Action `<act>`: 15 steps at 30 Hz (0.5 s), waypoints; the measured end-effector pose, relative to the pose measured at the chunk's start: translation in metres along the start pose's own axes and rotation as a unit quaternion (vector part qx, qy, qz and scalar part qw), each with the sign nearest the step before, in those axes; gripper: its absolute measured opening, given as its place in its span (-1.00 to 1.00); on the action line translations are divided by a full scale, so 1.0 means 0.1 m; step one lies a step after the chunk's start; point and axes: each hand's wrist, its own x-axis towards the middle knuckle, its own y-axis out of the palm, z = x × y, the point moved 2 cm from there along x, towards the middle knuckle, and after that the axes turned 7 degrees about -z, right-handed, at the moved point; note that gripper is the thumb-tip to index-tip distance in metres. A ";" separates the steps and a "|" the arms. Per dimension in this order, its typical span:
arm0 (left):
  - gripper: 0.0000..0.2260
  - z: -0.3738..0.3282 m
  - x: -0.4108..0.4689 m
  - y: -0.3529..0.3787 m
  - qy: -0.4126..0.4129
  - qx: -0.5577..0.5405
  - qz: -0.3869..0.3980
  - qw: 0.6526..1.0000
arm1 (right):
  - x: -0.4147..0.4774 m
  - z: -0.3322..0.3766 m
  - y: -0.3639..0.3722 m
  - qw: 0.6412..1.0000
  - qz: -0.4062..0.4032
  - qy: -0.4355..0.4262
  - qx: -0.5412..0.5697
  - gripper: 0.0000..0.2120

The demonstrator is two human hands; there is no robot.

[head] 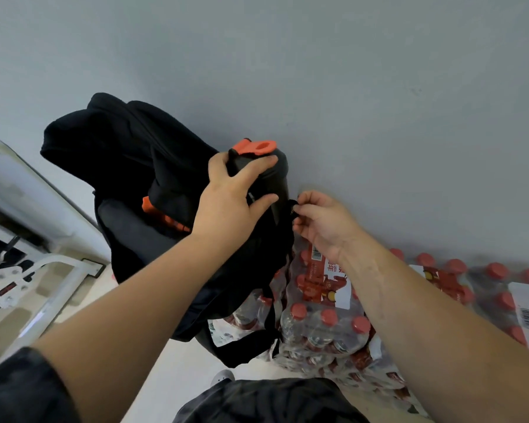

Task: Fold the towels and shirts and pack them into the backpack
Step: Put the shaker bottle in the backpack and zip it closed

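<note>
The left hand (232,196) grips the top of the black backpack (129,166). The right hand (324,222) pinches a small black tab (293,206) on its side.

Both bare forearms reach forward. The left hand (232,196) grips the rounded top of the black fabric backpack (119,148), thumb spread wide — the right hand (326,222) pinches a small black zipper pull (293,206).

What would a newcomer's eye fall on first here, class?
The black backpack at centre, its top gripped by the left hand while the right hand pinches a zip pull on its side. Then the red-capped bottles packed at lower right.
</note>
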 end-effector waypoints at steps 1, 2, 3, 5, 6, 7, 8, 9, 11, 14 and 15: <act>-0.49 0.01 0.02 0.00 0.021 -0.006 0.019 1.000 | 0.00 0.02 0.00 1.000 0.001 -0.001 -0.002 -0.72; -0.50 0.03 0.05 -0.01 0.044 -0.013 0.044 0.998 | 0.00 0.03 0.00 1.000 0.004 -0.001 -0.005 -0.72; -0.50 0.05 0.10 -0.03 0.065 -0.021 0.072 0.995 | 0.01 0.05 0.00 1.000 0.008 -0.001 -0.006 -0.71; -0.50 0.12 0.23 -0.07 0.097 -0.028 0.120 0.988 | 0.01 0.07 -0.01 1.000 0.013 -0.003 -0.006 -0.70; -0.50 0.15 0.28 -0.08 0.109 -0.028 0.136 0.984 | 0.01 0.07 -0.01 1.000 0.013 -0.004 -0.007 -0.70; -0.49 0.18 0.31 -0.08 0.117 -0.030 0.149 0.981 | 0.01 0.07 -0.02 1.000 0.012 -0.005 -0.008 -0.70; -0.49 0.20 0.33 -0.09 0.124 -0.034 0.159 0.979 | 0.01 0.07 -0.01 1.000 0.011 -0.008 -0.008 -0.69; -0.49 0.23 0.33 -0.09 0.128 -0.041 0.169 0.976 | 0.01 0.07 -0.01 1.000 0.009 -0.010 -0.006 -0.69; -0.49 0.27 0.30 -0.10 0.135 -0.045 0.180 0.973 | 0.01 0.06 -0.01 1.000 0.004 -0.013 -0.001 -0.68; -0.49 0.31 0.22 -0.11 0.130 -0.022 0.179 0.975 | 0.02 0.05 -0.01 1.000 -0.006 -0.015 0.002 -0.69; -0.49 0.32 0.20 -0.11 0.123 -0.009 0.176 0.977 | 0.03 0.04 0.00 1.000 -0.009 -0.015 0.003 -0.68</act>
